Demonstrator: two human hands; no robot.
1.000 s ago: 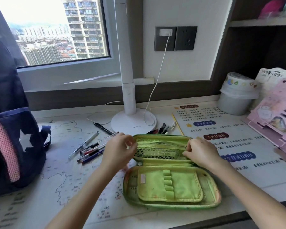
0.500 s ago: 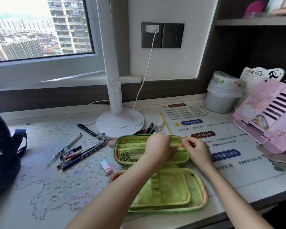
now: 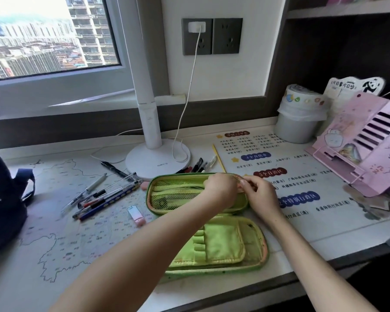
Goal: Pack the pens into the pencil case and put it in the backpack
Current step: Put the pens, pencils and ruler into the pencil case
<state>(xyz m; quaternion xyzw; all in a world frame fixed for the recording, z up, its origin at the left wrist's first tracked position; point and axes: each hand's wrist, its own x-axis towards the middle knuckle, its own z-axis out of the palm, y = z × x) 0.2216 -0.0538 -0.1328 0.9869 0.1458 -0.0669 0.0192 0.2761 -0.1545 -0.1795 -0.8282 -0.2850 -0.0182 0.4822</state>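
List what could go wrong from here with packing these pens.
1. Both hands, left hand and right hand, work at the far right rim of the open pencil case; no pen is packed yet, so closing it now would leave the pens out.
2. The second pen cluster behind the case, by the lamp base, may be overlooked.
3. The left pens could roll when grabbed.

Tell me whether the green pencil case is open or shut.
Open. The green pencil case lies spread flat in two halves on the desk, mesh pocket and pen loops showing. Both hands, left hand and right hand, work at its far edge.
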